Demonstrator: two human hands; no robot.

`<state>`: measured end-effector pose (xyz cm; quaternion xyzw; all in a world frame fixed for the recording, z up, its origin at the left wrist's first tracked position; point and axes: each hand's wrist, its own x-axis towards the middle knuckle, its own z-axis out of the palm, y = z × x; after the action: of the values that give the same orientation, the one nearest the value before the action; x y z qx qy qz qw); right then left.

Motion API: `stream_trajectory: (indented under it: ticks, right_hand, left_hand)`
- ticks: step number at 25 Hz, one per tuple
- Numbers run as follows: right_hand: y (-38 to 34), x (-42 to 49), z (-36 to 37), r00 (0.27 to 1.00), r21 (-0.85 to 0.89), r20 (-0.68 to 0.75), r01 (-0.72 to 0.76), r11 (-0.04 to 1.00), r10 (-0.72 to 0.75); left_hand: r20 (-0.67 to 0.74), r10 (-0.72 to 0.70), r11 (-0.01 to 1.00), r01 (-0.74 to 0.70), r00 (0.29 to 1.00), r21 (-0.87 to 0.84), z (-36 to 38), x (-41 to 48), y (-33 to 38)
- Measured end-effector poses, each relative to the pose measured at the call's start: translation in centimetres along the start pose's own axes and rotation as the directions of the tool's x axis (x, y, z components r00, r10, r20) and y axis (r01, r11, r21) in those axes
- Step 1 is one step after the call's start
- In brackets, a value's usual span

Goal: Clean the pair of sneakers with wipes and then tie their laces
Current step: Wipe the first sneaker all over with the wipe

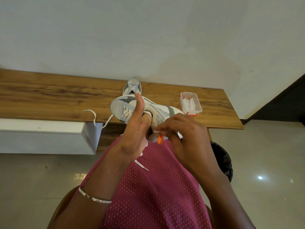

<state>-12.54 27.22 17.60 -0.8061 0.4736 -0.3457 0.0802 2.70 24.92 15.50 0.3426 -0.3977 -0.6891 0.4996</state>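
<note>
I hold a grey-and-white sneaker (119, 108) up in front of my chest, just past the front edge of the wooden shelf (49, 96); I cannot tell whether it touches the shelf. Its toe points toward 10 o'clock. My left hand (135, 129) stands flat against the laced top, fingers straight and together and aimed at 12 o'clock, with the thumb lying at the shoe's opening. My right hand (183, 134), at 4 o'clock from the toe, has its fingers curled round the rear end of the shoe and grips it. An orange tag (160, 140) hangs just beneath those fingertips.

One loose lace (94, 117) trails off the shoe toward 9 o'clock and droops over the shelf edge. Another lace end (141, 164) dangles at 6 o'clock against my maroon mesh shirt (156, 187).

The second sneaker (132, 86) stands on the shelf at 12 o'clock from the first, its toe against the wall, partly hidden behind my left fingertips. At 3 o'clock from the held shoe an open clear wipes tub (191, 103) sits on the shelf, with white wipes inside.

A silver bracelet (94, 198) circles my left wrist. A white cabinet (41, 138) hangs under the shelf at 9 o'clock, and a black bin bag (222, 161) shows behind my right forearm.
</note>
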Motion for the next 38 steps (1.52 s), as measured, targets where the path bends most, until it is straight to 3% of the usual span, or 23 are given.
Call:
stream_trajectory:
  ticks: [2,6,12,15,23,26,29,34,38]
  right_hand:
    - [0.3,-0.9,-0.2,1.000,0.060,-0.007,-0.024,0.998,0.025]
    - [1.1,-0.2,0.5,0.972,-0.012,-0.224,-0.073,0.997,0.068]
    - [1.7,0.5,1.3,0.977,-0.127,-0.209,-0.064,0.990,0.037]
    - [1.2,-1.6,1.9,0.949,-0.171,-0.317,-0.062,0.983,0.004]
    - [1.8,-4.3,3.3,0.908,-0.103,-0.417,0.005,0.995,-0.048]
    - [2.1,-1.6,1.7,0.906,-0.069,-0.423,-0.061,0.996,0.026]
    - [2.6,0.6,0.5,0.934,0.001,-0.326,-0.156,0.988,0.147]
    - [2.1,-1.1,1.5,0.904,-0.115,-0.428,-0.057,0.992,0.002]
    - [1.5,-4.2,3.1,0.877,-0.071,-0.478,0.009,0.997,-0.042]
  left_hand:
    - [0.040,-0.004,1.000,0.002,0.999,0.031,0.5,-0.3,0.5]
    - [0.198,-0.065,0.996,0.076,0.978,-0.047,1.2,0.0,0.5]
    - [0.072,-0.044,0.997,0.048,0.996,-0.056,1.3,0.0,0.2]
    - [0.052,-0.052,0.992,0.058,0.997,-0.116,1.0,0.0,0.4]
    - [0.018,-0.064,0.994,0.066,0.998,-0.084,0.9,0.3,0.4]
    - [0.054,-0.024,0.998,0.027,0.998,-0.055,1.3,0.1,0.2]
    - [0.104,-0.023,0.999,0.021,0.994,0.025,1.7,0.1,0.2]
    - [0.101,0.025,0.999,-0.027,0.995,0.019,1.4,0.0,0.6]
    - [0.066,0.034,0.999,-0.036,0.997,0.025,1.2,0.2,0.6]
